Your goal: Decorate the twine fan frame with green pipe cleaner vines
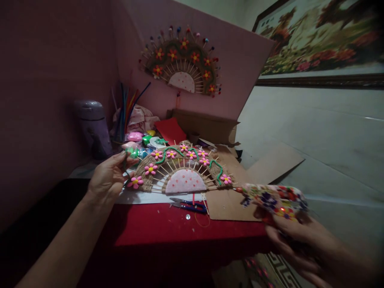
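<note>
A half-round fan [186, 180] of wooden sticks and woven twine stands on the table, with pink clay-like flowers and a wavy green fuzzy strip along its band. My left hand [106, 174] is closed at the fan's left end, pinching a thin dark green strand [126, 170] that looks like pipe cleaner. On the right, my right hand [295, 236] is wrapped round a hot glue gun [273, 200] covered in flowered fabric. The gun's nozzle points left, near the fan's lower right end; I cannot tell whether they touch.
Blue-handled thread snips [190, 205] lie on the red tablecloth [156, 226] before the fan. Behind stand a purple tumbler [94, 130], pipe cleaners [124, 112] and bagged clay [135, 136]. Cardboard [228, 206] lies on the right. A similar fan [183, 66] stands upright at the back.
</note>
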Tool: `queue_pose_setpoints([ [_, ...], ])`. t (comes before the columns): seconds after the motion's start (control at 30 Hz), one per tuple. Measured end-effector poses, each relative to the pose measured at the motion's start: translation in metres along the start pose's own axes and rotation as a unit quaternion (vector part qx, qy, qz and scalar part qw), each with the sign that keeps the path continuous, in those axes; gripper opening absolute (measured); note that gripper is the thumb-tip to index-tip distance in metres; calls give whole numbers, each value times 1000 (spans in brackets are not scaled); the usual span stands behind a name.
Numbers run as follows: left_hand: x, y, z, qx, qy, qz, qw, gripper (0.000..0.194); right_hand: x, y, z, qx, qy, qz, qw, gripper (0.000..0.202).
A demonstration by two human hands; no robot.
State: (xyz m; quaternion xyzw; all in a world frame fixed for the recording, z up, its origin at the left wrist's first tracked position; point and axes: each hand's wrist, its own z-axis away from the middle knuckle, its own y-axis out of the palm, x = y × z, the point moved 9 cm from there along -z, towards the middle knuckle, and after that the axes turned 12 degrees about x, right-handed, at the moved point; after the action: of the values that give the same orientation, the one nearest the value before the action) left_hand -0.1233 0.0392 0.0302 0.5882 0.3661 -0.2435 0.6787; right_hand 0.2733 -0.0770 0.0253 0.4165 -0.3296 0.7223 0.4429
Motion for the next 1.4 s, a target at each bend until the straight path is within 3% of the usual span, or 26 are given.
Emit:
queue_pose_setpoints([
  [0.07, 2, 4, -3, 0, 7, -7, 1000, 9, 26, 22, -18, 25, -39, -72, 996, 35],
  [0.17, 11, 12, -10, 12, -3, -23, 1000, 3, 54, 54, -57, 96, -71, -86, 989, 30],
  [0.33, 26, 27, -19, 37, -10, -38, 999, 11, 85, 74, -124, 92, -166, -62, 980, 29],
  [0.47, 35, 35, -26, 66, -21, -45, 997, 15, 96, 91, -156, 100, -185, -11, 978, 31],
  [0.6, 40, 32, -30, 88, -26, -27, 995, 15, 105, 95, -169, 72, -190, -2, 979, 22],
  [0.87, 36, 18, -22, 76, -5, -6, 997, 10, 117, 94, -183, 79, -197, 68, 975, 31],
  [1.1, 25, 20, -19, 106, 36, 101, 989, 5, 116, 96, -189, 75, -164, 98, 979, 27],
  [1.4, 8, 32, -12, 167, 79, 153, 971, 3, 122, 95, -193, 75, -148, 144, 976, 25],
])
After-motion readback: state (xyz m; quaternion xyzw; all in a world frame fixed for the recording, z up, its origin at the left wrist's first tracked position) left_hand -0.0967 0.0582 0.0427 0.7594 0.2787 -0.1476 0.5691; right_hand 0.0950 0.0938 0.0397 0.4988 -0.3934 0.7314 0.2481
